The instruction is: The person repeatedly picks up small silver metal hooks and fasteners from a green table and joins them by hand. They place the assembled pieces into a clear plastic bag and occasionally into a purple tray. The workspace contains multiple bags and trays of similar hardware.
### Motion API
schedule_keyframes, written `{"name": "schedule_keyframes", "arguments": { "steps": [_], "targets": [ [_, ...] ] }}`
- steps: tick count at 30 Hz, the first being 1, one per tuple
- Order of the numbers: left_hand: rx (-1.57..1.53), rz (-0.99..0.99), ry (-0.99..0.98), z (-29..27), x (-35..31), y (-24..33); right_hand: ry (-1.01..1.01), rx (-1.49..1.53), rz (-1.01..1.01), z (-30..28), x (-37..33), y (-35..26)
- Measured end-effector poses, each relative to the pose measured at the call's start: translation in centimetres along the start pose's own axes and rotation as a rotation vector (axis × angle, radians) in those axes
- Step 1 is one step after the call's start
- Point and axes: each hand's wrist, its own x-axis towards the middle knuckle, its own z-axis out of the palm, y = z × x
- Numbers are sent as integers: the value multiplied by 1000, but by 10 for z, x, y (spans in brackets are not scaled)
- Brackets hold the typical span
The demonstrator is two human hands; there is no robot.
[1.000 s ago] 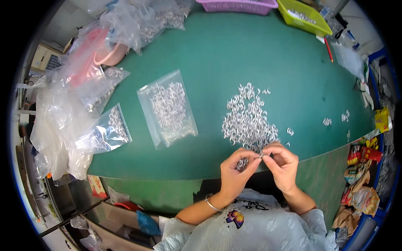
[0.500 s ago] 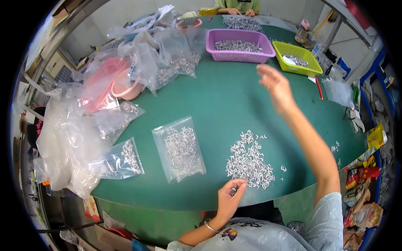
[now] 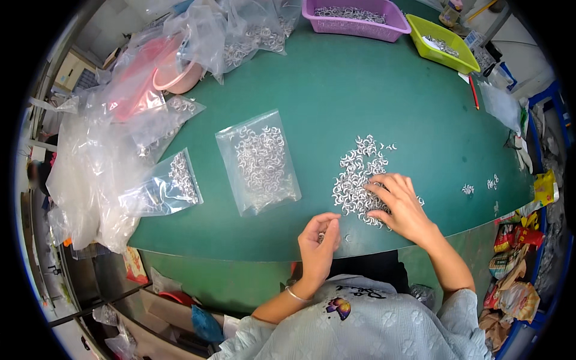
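Observation:
A loose pile of small silvery crescent-shaped metal pieces [image 3: 354,183] lies on the green table in front of me. My right hand [image 3: 401,207] reaches over the pile's right side, fingers apart and curved down onto the pieces. Anything under its fingertips is hidden. Beside the pile's near-left edge, my left hand [image 3: 319,243] is closed around several of the same pieces; a few show between thumb and fingers. Left of the pile, a clear plastic bag [image 3: 259,162] filled with such pieces lies flat.
A purple basket [image 3: 354,27] and a yellow-green basket [image 3: 444,51], both with metal pieces, stand at the far side. Plastic bags [image 3: 90,168] and a pink bowl [image 3: 178,77] crowd the left. Small clusters of pieces [image 3: 468,189] and a red pencil [image 3: 474,92] lie at right.
My right hand has come down from near the baskets to the pile. The left hand remains closed beside it. The view has tilted downward, and the person across the table is out of sight.

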Motion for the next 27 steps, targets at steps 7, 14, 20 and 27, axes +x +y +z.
{"name": "schedule_keyframes", "arguments": {
  "steps": [7,14,20,27],
  "targets": [
    [956,145,-351,-7,-10,4,152,-155,-79,18,-16,9],
    [1315,373,-360,-1,0,2,385,53,48,20,-26,16],
    [1115,469,-221,16,22,-4,357,115,166,17,-12,8],
    [1011,403,-262,14,11,-2,280,-79,175,30,18,7]
  ]
}}
